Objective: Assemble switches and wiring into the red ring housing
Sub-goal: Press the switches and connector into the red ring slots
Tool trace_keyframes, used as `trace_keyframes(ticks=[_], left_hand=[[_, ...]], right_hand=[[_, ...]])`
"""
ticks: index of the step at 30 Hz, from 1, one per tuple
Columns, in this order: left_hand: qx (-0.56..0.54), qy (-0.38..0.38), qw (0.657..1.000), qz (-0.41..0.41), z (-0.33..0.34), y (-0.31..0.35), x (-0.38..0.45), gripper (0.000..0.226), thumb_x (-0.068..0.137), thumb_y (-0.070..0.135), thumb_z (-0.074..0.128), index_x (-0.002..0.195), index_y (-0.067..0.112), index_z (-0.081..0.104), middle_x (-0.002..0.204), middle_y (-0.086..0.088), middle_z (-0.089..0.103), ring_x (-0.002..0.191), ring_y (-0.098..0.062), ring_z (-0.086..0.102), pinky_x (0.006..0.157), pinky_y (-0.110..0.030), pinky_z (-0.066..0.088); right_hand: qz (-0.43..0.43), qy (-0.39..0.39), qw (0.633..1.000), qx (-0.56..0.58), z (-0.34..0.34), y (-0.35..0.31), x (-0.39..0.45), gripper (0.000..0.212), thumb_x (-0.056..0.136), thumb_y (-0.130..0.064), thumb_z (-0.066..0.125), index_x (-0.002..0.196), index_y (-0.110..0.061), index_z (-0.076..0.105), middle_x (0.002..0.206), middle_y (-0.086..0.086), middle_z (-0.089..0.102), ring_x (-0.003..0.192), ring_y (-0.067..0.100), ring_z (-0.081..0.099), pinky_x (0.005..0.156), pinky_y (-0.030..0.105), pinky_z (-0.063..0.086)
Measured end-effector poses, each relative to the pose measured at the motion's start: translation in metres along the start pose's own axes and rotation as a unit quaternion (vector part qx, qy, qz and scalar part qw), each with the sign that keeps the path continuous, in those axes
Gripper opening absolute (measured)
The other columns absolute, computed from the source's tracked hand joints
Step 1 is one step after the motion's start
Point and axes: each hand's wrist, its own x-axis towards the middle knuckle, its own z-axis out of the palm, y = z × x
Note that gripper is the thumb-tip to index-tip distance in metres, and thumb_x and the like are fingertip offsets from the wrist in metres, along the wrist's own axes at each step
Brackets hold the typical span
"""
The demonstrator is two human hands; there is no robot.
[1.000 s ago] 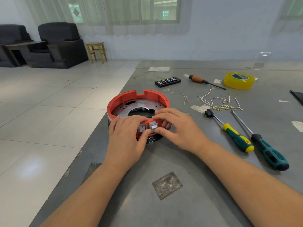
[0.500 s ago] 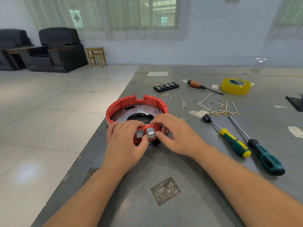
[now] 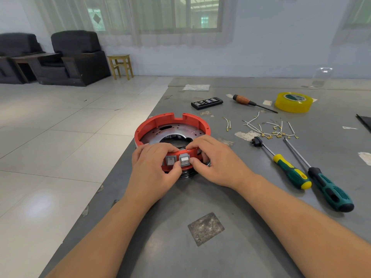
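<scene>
Housing [image 3: 160, 122], red and ring-shaped, is seen on the table's [image 3: 241, 247] left edge, two grey switches [image 3: 184, 159] seated in its near wall, gripped there by left hand [image 3: 154, 171] and right hand [image 3: 216, 163].

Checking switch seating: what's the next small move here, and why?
Probably press the right switch flush into the red ring housing. It stands proud of the wall, while the left switch looks seated. Both thumbs already bracket it, left hand and right hand steadying the ring.

Black panel [image 3: 364, 122] cut off rightward
</scene>
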Motion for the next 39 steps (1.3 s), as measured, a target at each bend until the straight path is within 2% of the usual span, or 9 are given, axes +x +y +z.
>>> trace_keyframes(ticks=[4,9,16,21,27,32,35,37,39], left_hand=[[-0.002,0.013,1.0,-0.004,0.002,0.001,0.0,0.025,0.085,0.036,0.064,0.107,0.026,0.071,0.102,0.015,0.069,0.101,-0.011,0.061,0.107,-0.03,0.027],[-0.007,0.01,1.0,-0.009,0.004,-0.001,0.003,0.024,0.086,0.034,0.062,0.107,0.026,0.071,0.104,0.015,0.07,0.105,-0.012,0.062,0.107,-0.029,0.024],[-0.018,0.025,0.999,0.014,0.007,-0.007,-0.001,0.028,0.089,0.047,0.061,0.11,0.029,0.068,0.106,0.018,0.067,0.104,-0.004,0.056,0.111,-0.031,0.025],[-0.008,0.04,0.999,0.016,0.009,-0.009,-0.001,0.025,0.092,0.048,0.067,0.107,0.028,0.069,0.104,0.016,0.069,0.104,-0.001,0.052,0.11,-0.032,0.025],[0.001,0.047,0.999,-0.006,0.011,-0.005,0.003,0.021,0.093,0.045,0.064,0.102,0.028,0.071,0.1,0.016,0.07,0.102,-0.008,0.059,0.107,-0.029,0.024],[-0.032,0.013,0.999,0.018,0.004,-0.012,0.0,0.027,0.092,0.039,0.066,0.114,0.026,0.071,0.114,0.014,0.07,0.116,-0.01,0.06,0.121,-0.038,0.025],[-0.065,-0.014,0.998,0.022,-0.003,-0.018,-0.002,0.048,0.09,0.035,0.072,0.136,0.03,0.062,0.141,0.021,0.057,0.147,-0.007,0.037,0.127,-0.032,0.017],[-0.094,-0.022,0.995,-0.014,-0.008,-0.024,-0.001,0.056,0.093,0.034,0.077,0.144,0.036,0.055,0.148,0.034,0.042,0.155,-0.002,0.017,0.122,-0.02,0.006],[-0.107,-0.047,0.992,-0.045,-0.013,-0.033,0.001,0.052,0.096,0.03,0.074,0.143,0.04,0.055,0.153,0.033,0.038,0.155,0.0,0.013,0.121,-0.022,0.007]], right_hand=[[0.001,0.007,1.0,-0.006,0.001,0.0,0.002,0.026,0.092,-0.025,0.065,0.118,-0.02,0.065,0.11,-0.009,0.06,0.08,-0.014,0.049,0.073,0.008,0.036],[-0.004,0.02,1.0,-0.013,0.003,0.001,0.003,0.021,0.094,-0.021,0.069,0.114,-0.016,0.067,0.107,-0.008,0.062,0.083,-0.021,0.047,0.074,0.006,0.032],[-0.003,0.015,1.0,0.022,0.003,-0.001,-0.002,0.027,0.095,-0.03,0.064,0.12,-0.02,0.066,0.111,-0.008,0.06,0.074,0.005,0.053,0.073,0.02,0.046],[0.003,0.026,1.0,-0.001,0.005,-0.003,-0.001,0.026,0.098,-0.036,0.066,0.117,-0.018,0.068,0.111,-0.008,0.061,0.078,-0.011,0.05,0.074,0.009,0.038],[0.024,0.051,0.998,0.002,0.008,-0.005,0.003,0.016,0.097,-0.033,0.068,0.107,-0.02,0.07,0.094,-0.017,0.054,0.074,-0.007,0.05,0.071,0.007,0.035],[0.015,0.032,0.999,0.016,0.007,0.0,-0.001,0.021,0.099,-0.032,0.065,0.116,-0.02,0.067,0.106,-0.013,0.056,0.076,-0.005,0.052,0.073,0.011,0.039],[0.019,0.008,1.0,0.011,0.006,0.003,-0.006,0.032,0.099,-0.041,0.062,0.127,-0.026,0.062,0.122,-0.012,0.053,0.079,-0.001,0.053,0.074,0.021,0.048],[0.028,0.001,1.0,-0.001,0.006,0.003,-0.008,0.038,0.097,-0.052,0.059,0.129,-0.031,0.058,0.125,-0.016,0.051,0.082,-0.004,0.053,0.072,0.021,0.049],[0.035,0.008,0.999,-0.013,0.006,0.001,-0.008,0.038,0.095,-0.059,0.057,0.125,-0.035,0.058,0.121,-0.02,0.051,0.081,-0.008,0.052,0.068,0.017,0.044]])
